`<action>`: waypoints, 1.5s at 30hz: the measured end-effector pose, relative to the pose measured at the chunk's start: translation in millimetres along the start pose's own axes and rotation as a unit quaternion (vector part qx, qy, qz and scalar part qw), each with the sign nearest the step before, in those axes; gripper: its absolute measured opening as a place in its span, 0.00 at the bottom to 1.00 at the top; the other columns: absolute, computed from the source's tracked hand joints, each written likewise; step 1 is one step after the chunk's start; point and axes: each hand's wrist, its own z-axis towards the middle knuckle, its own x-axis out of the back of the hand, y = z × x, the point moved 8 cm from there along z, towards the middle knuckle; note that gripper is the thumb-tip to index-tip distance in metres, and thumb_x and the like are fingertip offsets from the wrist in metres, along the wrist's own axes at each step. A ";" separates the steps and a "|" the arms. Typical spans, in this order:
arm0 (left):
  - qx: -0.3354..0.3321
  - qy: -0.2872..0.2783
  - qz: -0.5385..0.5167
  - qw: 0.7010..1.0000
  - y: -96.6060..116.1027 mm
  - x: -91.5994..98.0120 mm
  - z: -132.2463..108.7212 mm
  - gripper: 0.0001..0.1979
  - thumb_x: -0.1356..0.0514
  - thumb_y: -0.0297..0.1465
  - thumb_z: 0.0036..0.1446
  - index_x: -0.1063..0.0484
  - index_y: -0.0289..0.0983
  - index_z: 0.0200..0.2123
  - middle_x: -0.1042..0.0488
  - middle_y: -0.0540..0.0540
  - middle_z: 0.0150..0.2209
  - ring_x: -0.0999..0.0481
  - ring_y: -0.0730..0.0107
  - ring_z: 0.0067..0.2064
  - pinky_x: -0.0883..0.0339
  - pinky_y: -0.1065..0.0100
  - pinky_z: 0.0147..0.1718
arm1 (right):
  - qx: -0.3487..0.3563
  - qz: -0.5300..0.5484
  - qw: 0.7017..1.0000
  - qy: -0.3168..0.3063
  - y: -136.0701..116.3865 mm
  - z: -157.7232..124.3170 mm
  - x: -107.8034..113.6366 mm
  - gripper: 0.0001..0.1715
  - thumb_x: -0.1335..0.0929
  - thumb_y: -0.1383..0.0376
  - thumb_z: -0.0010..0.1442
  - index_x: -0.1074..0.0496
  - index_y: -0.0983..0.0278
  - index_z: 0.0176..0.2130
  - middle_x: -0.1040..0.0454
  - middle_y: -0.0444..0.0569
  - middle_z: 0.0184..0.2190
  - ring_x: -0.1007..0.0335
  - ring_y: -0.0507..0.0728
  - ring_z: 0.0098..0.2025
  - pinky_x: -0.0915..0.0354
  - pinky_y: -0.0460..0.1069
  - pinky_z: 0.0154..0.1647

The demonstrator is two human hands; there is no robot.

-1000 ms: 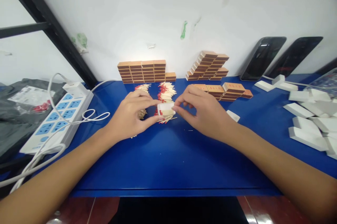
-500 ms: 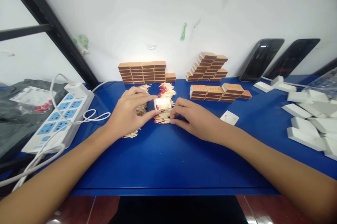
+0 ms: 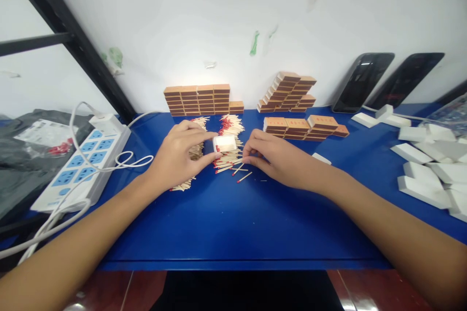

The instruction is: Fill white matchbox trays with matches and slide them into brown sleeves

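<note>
- Left hand [image 3: 178,153]: thumb and index finger pinched on the left end of the tray [image 3: 225,143]. Other fingers are curled under.
- The tray is a white matchbox inner, open side up. Red match heads show at its left end. I hold it just above the blue table [image 3: 233,223].
- Matches [image 3: 226,162]: the heap lies right under the tray and in front of it, heads mostly left. A second fan lies just behind the tray, and more show left of it, behind my left fingers.
- Right hand [image 3: 273,157]: just right of the tray, fingers bunched narrow, tips down on the heap's right edge. I can't tell whether any match is actually gripped.
- Loose matches [image 3: 243,177]: a couple lie apart, in front and right of the tray, near my right fingertips.
- Boxes [image 3: 199,99]: a brown stack against the wall behind the tray. More boxes are stacked behind and to its right.
- Spare trays [image 3: 426,174]: a white pile well right of the tray, with one lone tray by my right wrist.
- Strip [image 3: 82,165]: a white power strip with its cord, well left of the tray.
- Phones [image 3: 363,80]: two dark ones leaning on the wall, far right and behind the tray.
</note>
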 end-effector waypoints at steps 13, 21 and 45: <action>0.005 -0.005 -0.012 1.000 0.3 0.4 -0.4 0.18 0.28 0.39 0.60 0.19 0.40 0.51 0.16 0.43 0.43 0.23 0.56 0.50 0.27 0.55 0.50 | -0.043 -0.024 0.999 -0.018 29.9 1.3 9.1 0.12 0.36 0.62 0.72 0.28 0.62 0.37 0.29 0.51 0.40 0.31 0.58 0.39 0.35 0.54 0.41; 0.003 -0.009 -0.020 1.000 -0.2 -0.5 -1.6 0.19 0.27 0.37 0.58 0.19 0.40 0.52 0.16 0.43 0.44 0.22 0.56 0.52 0.26 0.54 0.51 | -0.063 -0.048 0.997 -0.020 38.9 1.0 13.3 0.13 0.37 0.60 0.72 0.29 0.62 0.37 0.28 0.52 0.40 0.32 0.59 0.39 0.36 0.55 0.40; 0.048 -0.002 -0.093 0.995 16.3 -3.9 -5.7 0.19 0.27 0.42 0.57 0.16 0.41 0.49 0.20 0.43 0.45 0.20 0.61 0.47 0.24 0.59 0.49 | -0.085 -0.076 0.982 0.151 31.6 -0.9 40.1 0.07 0.33 0.63 0.69 0.28 0.61 0.37 0.29 0.51 0.39 0.33 0.58 0.34 0.39 0.55 0.37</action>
